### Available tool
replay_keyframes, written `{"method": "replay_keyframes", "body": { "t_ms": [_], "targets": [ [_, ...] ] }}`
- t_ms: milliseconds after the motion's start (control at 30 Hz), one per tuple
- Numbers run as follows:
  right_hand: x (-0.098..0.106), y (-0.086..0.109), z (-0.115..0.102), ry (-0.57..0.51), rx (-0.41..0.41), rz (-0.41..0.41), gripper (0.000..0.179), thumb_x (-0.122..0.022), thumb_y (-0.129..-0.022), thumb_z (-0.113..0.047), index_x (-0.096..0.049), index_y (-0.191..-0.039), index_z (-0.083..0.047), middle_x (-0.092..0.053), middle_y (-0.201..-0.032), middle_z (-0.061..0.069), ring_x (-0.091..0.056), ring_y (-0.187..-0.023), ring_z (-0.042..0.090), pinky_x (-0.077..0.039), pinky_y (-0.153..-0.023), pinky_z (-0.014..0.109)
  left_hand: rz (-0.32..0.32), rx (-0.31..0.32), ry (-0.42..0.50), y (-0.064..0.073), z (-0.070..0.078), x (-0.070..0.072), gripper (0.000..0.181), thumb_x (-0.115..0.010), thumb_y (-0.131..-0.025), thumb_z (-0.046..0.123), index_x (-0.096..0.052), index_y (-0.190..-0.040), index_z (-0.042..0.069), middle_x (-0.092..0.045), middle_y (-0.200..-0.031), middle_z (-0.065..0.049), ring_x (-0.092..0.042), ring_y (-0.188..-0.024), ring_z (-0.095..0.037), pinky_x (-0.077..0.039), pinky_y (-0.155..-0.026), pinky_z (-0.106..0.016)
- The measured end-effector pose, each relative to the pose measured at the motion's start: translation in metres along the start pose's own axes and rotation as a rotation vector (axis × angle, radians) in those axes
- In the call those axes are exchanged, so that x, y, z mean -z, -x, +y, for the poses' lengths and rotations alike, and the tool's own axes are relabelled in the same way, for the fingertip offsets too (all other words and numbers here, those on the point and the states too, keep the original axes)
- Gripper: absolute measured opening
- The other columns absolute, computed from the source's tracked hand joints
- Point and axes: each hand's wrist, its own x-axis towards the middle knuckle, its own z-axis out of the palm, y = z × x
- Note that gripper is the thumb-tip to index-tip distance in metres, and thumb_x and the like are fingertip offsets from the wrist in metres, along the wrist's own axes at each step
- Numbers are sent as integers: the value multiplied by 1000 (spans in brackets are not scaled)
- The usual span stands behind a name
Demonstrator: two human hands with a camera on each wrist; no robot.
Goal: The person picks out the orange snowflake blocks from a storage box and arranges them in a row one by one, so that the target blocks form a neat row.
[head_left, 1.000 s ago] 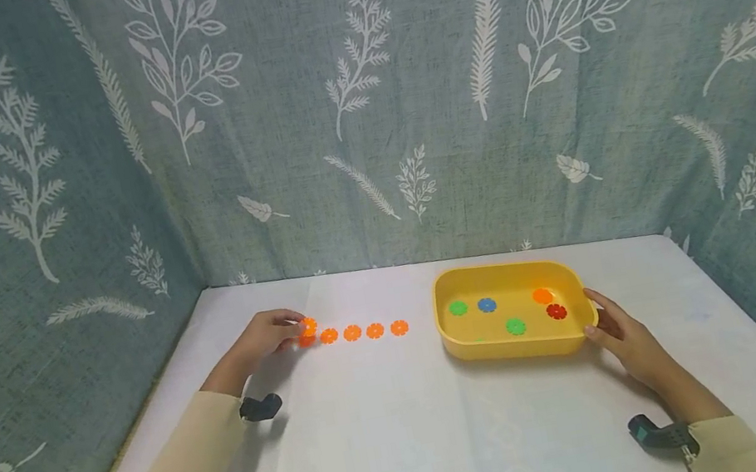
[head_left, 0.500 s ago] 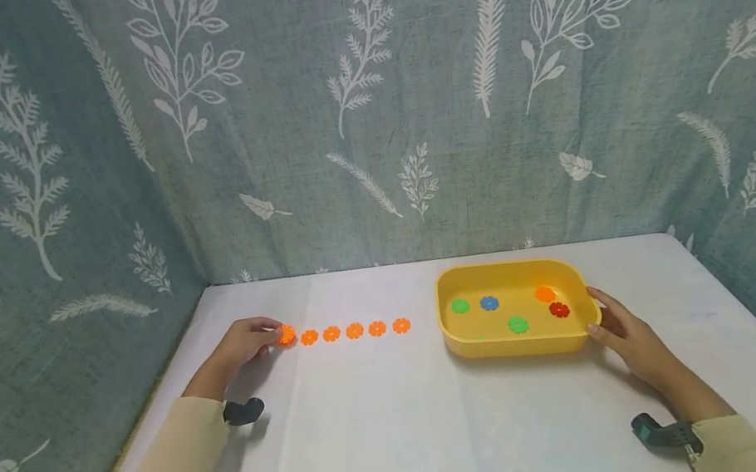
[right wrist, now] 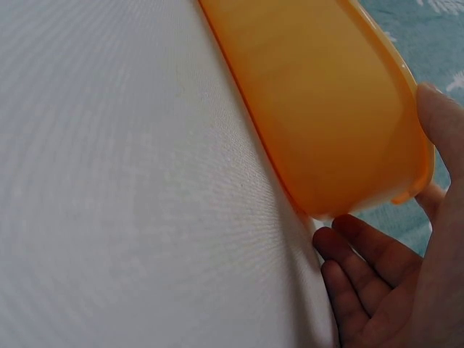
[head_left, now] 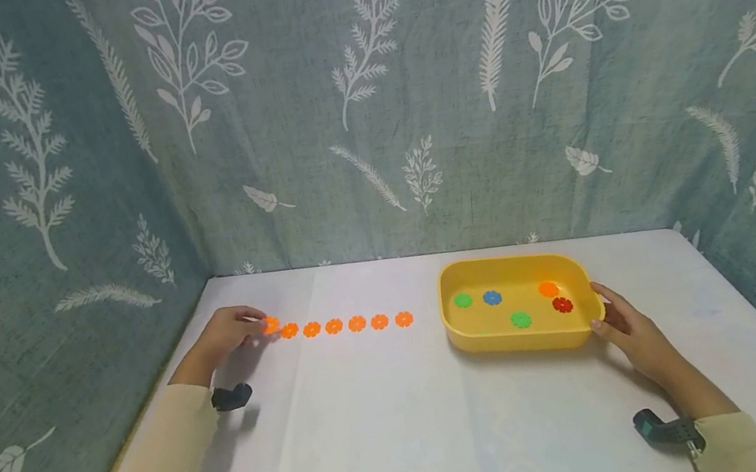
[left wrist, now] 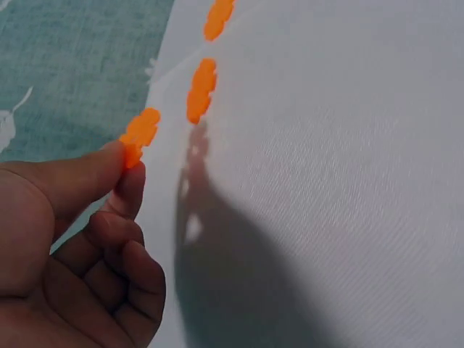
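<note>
My left hand point(head_left: 231, 329) pinches an orange flower-shaped disc point(left wrist: 141, 135) between thumb and index finger, its other fingers curled in. That disc is held just off the white table, at the left end of a row of matching orange discs point(head_left: 334, 326). The row's nearest orange disc point(left wrist: 202, 90) lies close beyond my fingertips in the left wrist view. On the right, my right hand point(head_left: 635, 338) grips the short end of a yellow tray point(head_left: 518, 342), thumb at the rim point(right wrist: 428, 109). Inside lie green discs point(head_left: 521, 319), a blue disc point(head_left: 492, 298), an orange disc point(head_left: 549, 289) and a red disc point(head_left: 562, 305).
A white cloth point(head_left: 383, 437) covers the table. Grey-green curtains point(head_left: 296, 115) with white leaf prints stand behind it and along both sides. A dark wrist device point(head_left: 232, 397) sits on the left wrist, and another dark device point(head_left: 663, 429) on the right.
My left hand has moved left along the row with the pinched disc, from over the laid discs to just past the row's left end. The right hand stays at the tray.
</note>
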Motion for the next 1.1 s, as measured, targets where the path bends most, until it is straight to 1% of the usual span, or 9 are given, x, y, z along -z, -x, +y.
{"method": "replay_keyframes", "body": {
  "t_ms": [167,233,333,400,533,633,767,1000,1100],
  "targets": [
    [1,0,-2,-9,-7,-8,73,-54,-100,-35,-14,-157,-15,-36,-144,34,-41,-127,50,-40,-94,57,25,34,-74,-5,-3,3,30,-67,-91,16,-65,-115,-1,-62,-103,-14,-54,-83,-26,-45,-71,-35],
    [1,0,-2,-9,-10,-10,73,-54,-100,-35,-14,-157,-15,-36,-144,34,-41,-127,50,-40,-94,57,33,47,-86,-6,-5,3,30,-68,-91,17,-65,-115,-1,-62,-105,-16,-55,-85,-27,-46,-73,-36],
    [1,0,-1,-6,-10,-7,73,-54,-100,-35,-13,-157,-14,-35,-145,33,-40,-128,50,-40,-94,58,42,63,-84,-9,-6,2,28,-68,-91,17,-65,-113,-1,-62,-104,-16,-55,-86,-28,-46,-73,-36],
    [2,-1,-1,-7,-7,-4,73,-54,-100,-35,-14,-157,-14,-34,-145,33,-39,-128,50,-39,-94,58,41,54,-84,-11,-7,1,26,-68,-91,16,-65,-111,-1,-63,-100,-15,-55,-84,-28,-46,-72,-36],
    [2,-1,-1,-14,-6,-2,73,-54,-100,-35,-14,-157,-15,-33,-147,32,-38,-129,50,-38,-95,57,35,18,-121,-11,-8,-2,24,-68,-90,15,-66,-108,-2,-64,-93,-13,-55,-79,-25,-45,-67,-34],
    [2,-2,-1,-16,-5,-5,73,-54,-100,-36,-14,-157,-15,-33,-147,32,-38,-130,50,-38,-96,57,34,20,-149,-9,-9,-4,22,-68,-91,16,-66,-106,-1,-63,-93,-13,-55,-77,-24,-45,-65,-32],
    [1,-2,0,-12,1,3,72,-54,-100,-36,-15,-157,-16,-34,-146,32,-38,-130,50,-38,-96,57,44,22,-170,-9,-9,-7,20,-65,-93,16,-64,-105,-1,-62,-96,-15,-55,-80,-25,-46,-67,-34],
    [0,-1,-1,-11,-14,-10,73,-54,-100,-37,-14,-157,-16,-33,-147,32,-38,-129,50,-38,-95,57,60,40,-218,-7,-10,-14,19,-62,-94,15,-61,-103,-2,-60,-95,-16,-55,-84,-29,-48,-76,-40],
    [2,-1,-1,-8,-17,-7,73,-54,-100,-38,-14,-157,-16,-31,-148,31,-37,-130,50,-38,-96,57,58,27,-226,-9,-8,-15,19,-61,-94,15,-60,-103,-2,-60,-95,-15,-54,-85,-29,-48,-76,-40]
  ]
}}
